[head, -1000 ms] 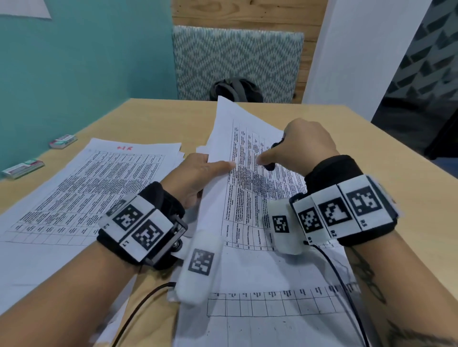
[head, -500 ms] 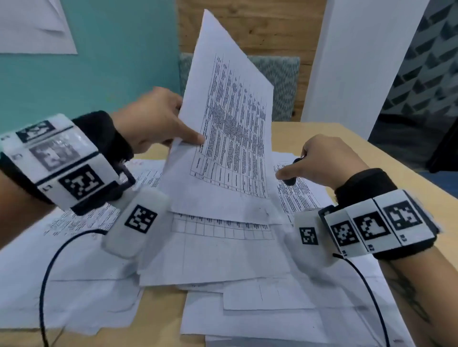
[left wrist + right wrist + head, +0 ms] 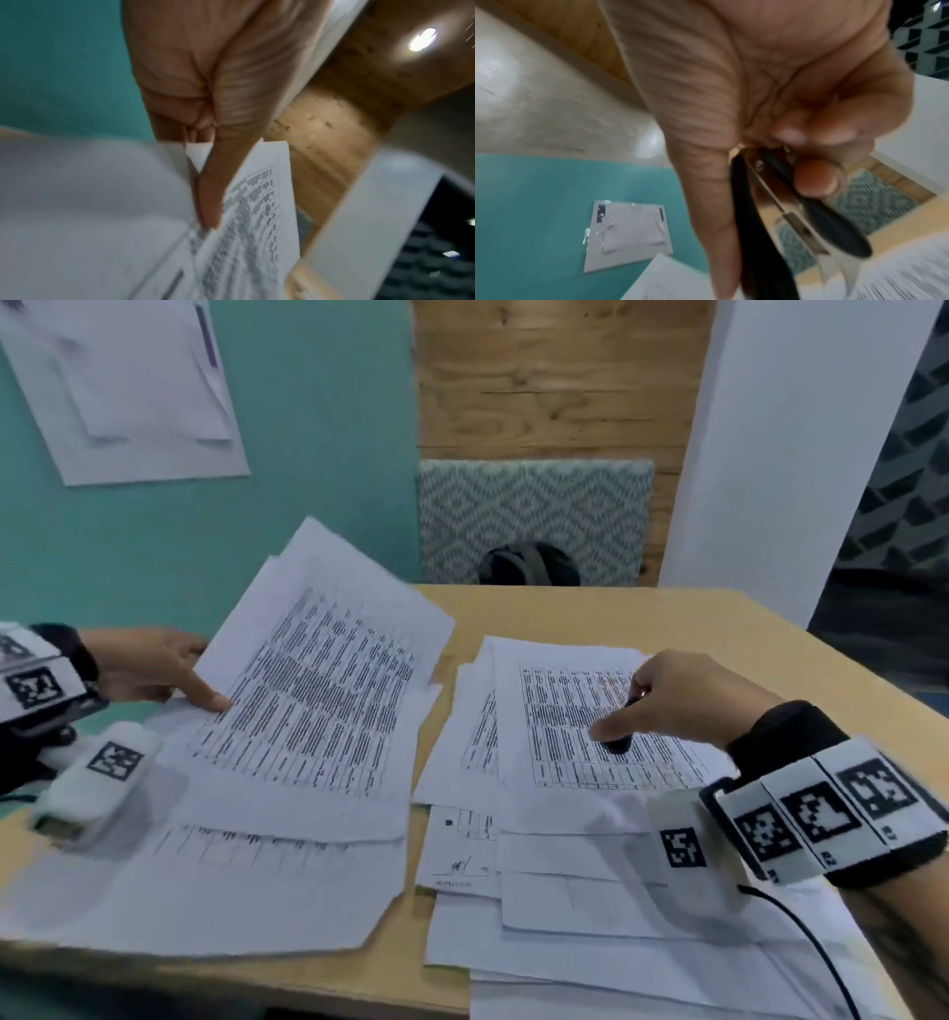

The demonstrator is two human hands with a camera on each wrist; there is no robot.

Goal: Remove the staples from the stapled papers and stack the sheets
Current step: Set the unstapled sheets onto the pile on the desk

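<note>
My left hand (image 3: 169, 677) pinches the left edge of a printed sheet (image 3: 318, 690), thumb on top, and holds it low over the left stack of sheets (image 3: 215, 880). The left wrist view shows the thumb (image 3: 213, 199) pressed on that sheet (image 3: 257, 219). My right hand (image 3: 678, 701) grips a black staple remover (image 3: 619, 742) and rests on the right pile of printed papers (image 3: 565, 737). In the right wrist view the staple remover (image 3: 808, 213) has black handles and metal claws, with fingers curled round it.
The wooden table (image 3: 642, 624) runs to an edge at the right and front. A patterned chair back (image 3: 534, 516) and a dark bag (image 3: 529, 564) sit behind it. A teal wall (image 3: 318, 454) with pinned paper (image 3: 133, 387) stands at the left.
My left hand has lifted one sheet off the right pile, swung it up and leftwards, and now lowers it over the left stack. The right hand stays on the right pile with the remover.
</note>
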